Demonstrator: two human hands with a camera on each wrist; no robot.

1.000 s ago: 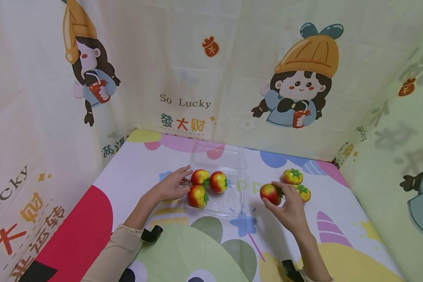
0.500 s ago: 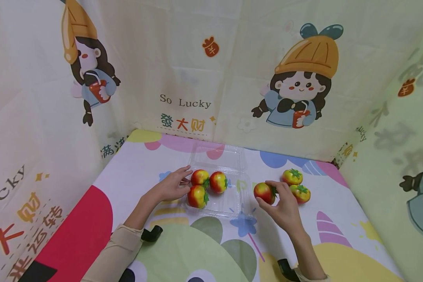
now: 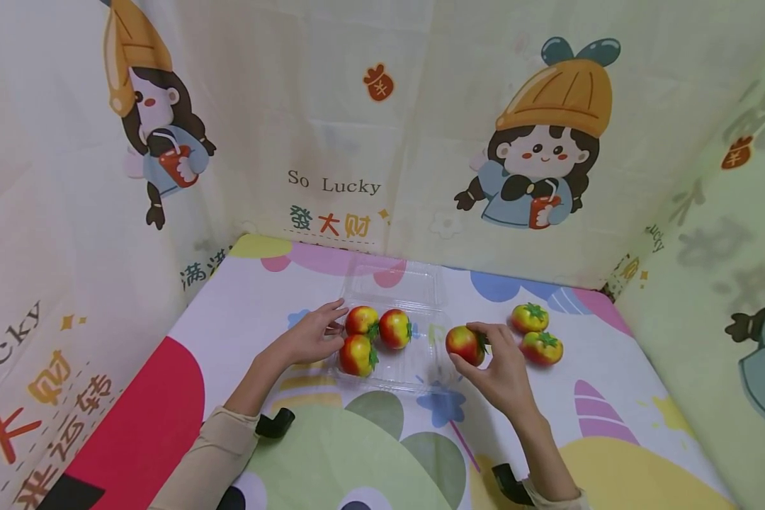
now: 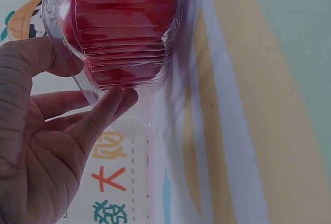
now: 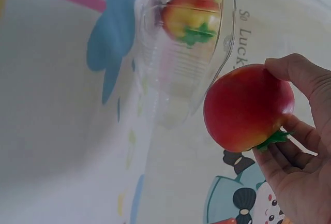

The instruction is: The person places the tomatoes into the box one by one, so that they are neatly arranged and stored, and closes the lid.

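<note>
Red-yellow fruit (image 3: 463,346) gripped in right hand (image 3: 507,372); left hand (image 3: 311,338) holds clear container (image 3: 414,367).

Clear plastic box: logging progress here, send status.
Right hand holding glossy red-and-yellow round fruit, near right side of clear plastic box. Left hand touching box. Three fruits inside, two fruits outside. No obstruction visible.

- From my end, I see a table (image 3: 593,354) with a printed top, mostly white, with a red patch (image 3: 153,397) on the left and a large green shape (image 3: 331,439) at the front.
- I have a clear plastic box (image 3: 414,365) near the middle, its lid (image 3: 414,287) opened back toward the far edge (hard to pick out, being see-through).
- To its right, I count two loose fruits, one (image 3: 530,319) slightly behind the other (image 3: 542,349).
</note>
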